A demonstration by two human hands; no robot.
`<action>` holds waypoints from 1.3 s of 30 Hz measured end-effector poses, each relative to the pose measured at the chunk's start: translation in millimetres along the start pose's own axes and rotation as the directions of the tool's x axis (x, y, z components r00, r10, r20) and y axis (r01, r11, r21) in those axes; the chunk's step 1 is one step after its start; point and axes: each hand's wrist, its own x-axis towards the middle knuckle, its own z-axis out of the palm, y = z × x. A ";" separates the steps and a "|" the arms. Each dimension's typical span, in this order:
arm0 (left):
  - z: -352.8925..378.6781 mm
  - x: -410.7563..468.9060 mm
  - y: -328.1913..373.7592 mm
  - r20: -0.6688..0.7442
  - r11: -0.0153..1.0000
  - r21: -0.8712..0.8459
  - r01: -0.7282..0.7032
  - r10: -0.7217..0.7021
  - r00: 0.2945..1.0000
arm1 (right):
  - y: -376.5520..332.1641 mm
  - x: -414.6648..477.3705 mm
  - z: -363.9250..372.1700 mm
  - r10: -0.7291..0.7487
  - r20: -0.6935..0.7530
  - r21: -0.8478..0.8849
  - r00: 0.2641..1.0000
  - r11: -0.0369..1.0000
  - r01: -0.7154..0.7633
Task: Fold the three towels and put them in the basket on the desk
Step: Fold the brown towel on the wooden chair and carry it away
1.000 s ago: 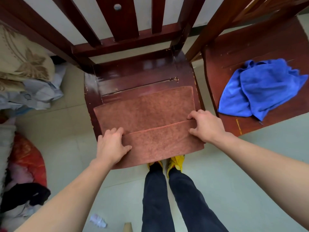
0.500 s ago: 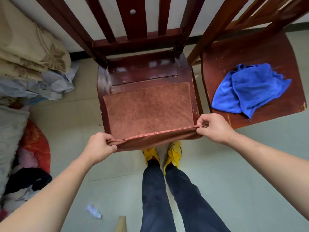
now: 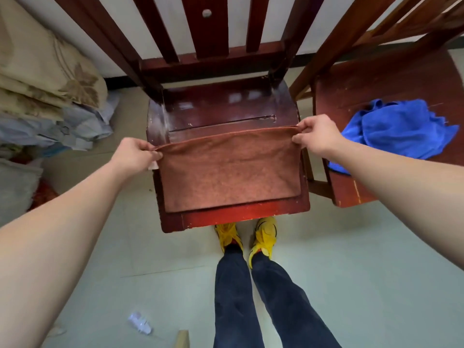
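A brown towel (image 3: 229,172) lies folded double on the seat of a dark red wooden chair (image 3: 226,109). My left hand (image 3: 136,154) pinches its far left corner and my right hand (image 3: 315,135) pinches its far right corner, so the far edge is lifted a little off the seat. The near edges of the two layers lie almost flush by the seat's front. A blue towel (image 3: 399,128) lies crumpled on the seat of a second chair (image 3: 371,79) to the right. No third towel, basket or desk shows in the view.
Folded bedding and clothes (image 3: 47,91) are piled on the floor at the left. A crushed plastic bottle (image 3: 139,322) lies on the tiled floor near my feet. My legs and yellow shoes (image 3: 247,234) stand right at the chair's front edge.
Both hands picked up the towel's near edge and carried it over to the far side, folding the towel in half. The near part no longer hangs over the seat's front.
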 end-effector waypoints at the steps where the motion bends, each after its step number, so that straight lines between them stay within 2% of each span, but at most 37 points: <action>1: 6.4 11.1 -1.5 -0.016 1.000 0.006 0.016 -0.015 1.000 | 0.0 8.3 5.3 0.013 -0.005 -0.038 1.000 0.999 -0.013; 3: 18.0 31.1 -4.6 -0.087 0.997 0.058 0.049 -0.044 0.995 | 1.4 22.9 15.3 0.030 -0.036 -0.124 0.999 0.992 -0.034; 6: 29.9 39.5 -5.7 -0.272 0.988 0.129 0.084 -0.047 0.961 | 1.1 26.8 26.3 0.034 -0.192 -0.253 0.981 0.964 -0.083; 7: 32.7 34.1 -4.0 -0.354 0.983 0.167 0.083 -0.019 0.935 | -2.2 21.1 28.2 -0.032 -0.253 -0.315 0.967 0.948 -0.051; 9: 39.5 20.4 1.1 -0.455 0.954 0.301 -0.004 0.147 0.878 | -10.9 7.9 37.9 -0.248 -0.312 -0.421 0.917 0.902 0.100; 11: 53.5 3.2 8.1 -0.403 0.931 0.315 -0.187 0.309 0.862 | -23.7 -7.1 53.4 -0.391 -0.285 -0.392 0.875 0.881 0.266; 12: 63.7 -5.5 10.5 -0.314 0.936 0.245 -0.254 0.325 0.892 | -29.0 -14.1 64.5 -0.379 -0.218 -0.297 0.899 0.904 0.309; 13: 73.6 -12.7 10.2 -0.188 0.951 0.154 -0.269 0.296 0.937 | -35.1 -20.7 75.4 -0.310 -0.102 -0.148 0.945 0.944 0.294; 14: 83.3 -18.9 6.3 -0.050 0.972 0.065 -0.228 0.231 0.972 | -37.0 -27.2 86.5 -0.201 0.051 0.031 0.978 0.979 0.200; 15: 90.5 -23.8 -1.0 0.072 0.991 -0.023 -0.135 0.136 0.988 | -35.5 -32.6 94.5 -0.081 0.208 0.191 0.975 0.981 0.041; 17: 96.4 -29.7 -24.4 0.220 0.980 -0.167 0.106 -0.068 0.973 | -20.1 -38.5 95.3 0.130 0.442 0.309 0.887 0.907 -0.287; 18: 95.3 -32.8 -37.0 0.235 0.961 -0.204 0.188 -0.138 0.962 | -8.3 -39.6 89.5 0.186 0.477 0.321 0.859 0.873 -0.367; 20: 90.2 -36.5 -59.9 0.201 0.944 -0.220 0.246 -0.203 0.958 | 18.6 -40.4 73.9 0.261 0.444 0.367 0.857 0.820 -0.440; 23: 82.8 -39.3 -77.0 0.129 0.964 -0.147 0.221 -0.203 0.971 | 48.0 -40.3 52.2 0.361 0.341 0.369 0.868 0.798 -0.477; 25: 81.0 -42.9 -77.5 0.029 0.991 0.030 0.132 -0.133 0.991 | 60.9 -38.8 45.5 0.383 0.145 0.275 0.912 0.870 -0.409; 26: 79.9 -44.9 -72.5 -0.035 0.986 0.157 0.048 -0.043 0.998 | 64.3 -36.2 42.8 0.371 0.011 0.200 0.929 0.909 -0.365; 28: 79.5 -48.8 -54.3 -0.113 0.881 0.431 -0.195 0.268 0.957 | 56.9 -32.9 39.1 0.300 -0.174 0.087 0.938 0.954 -0.288; 30: 80.3 -44.0 -33.8 -0.025 0.693 0.591 -0.413 0.528 0.849 | 37.7 -29.5 42.3 0.225 -0.184 0.051 0.957 0.974 -0.219; 31: 81.6 -39.1 -25.7 0.074 0.602 0.645 -0.471 0.564 0.822 | 27.5 -29.5 45.7 0.203 -0.161 0.008 0.966 0.979 -0.205; 33: 87.7 -29.3 -14.8 0.245 0.468 0.733 -0.494 0.495 0.833 | 22.0 -26.4 56.5 0.230 -0.116 -0.059 0.966 0.970 -0.237; 34: 90.3 -23.5 -13.6 0.279 0.436 0.757 -0.487 0.458 0.844 | 22.3 -23.8 61.9 0.269 -0.089 -0.046 0.959 0.961 -0.274; 37: 93.4 -15.6 -14.1 0.297 0.396 0.788 -0.472 0.427 0.854 | 25.6 -17.3 65.3 0.390 0.079 0.255 0.917 0.882 -0.397; 39: 95.8 -18.0 -11.6 0.311 0.383 0.790 -0.479 0.422 0.851 | 29.2 -20.2 52.3 0.374 0.204 0.387 0.905 0.818 -0.426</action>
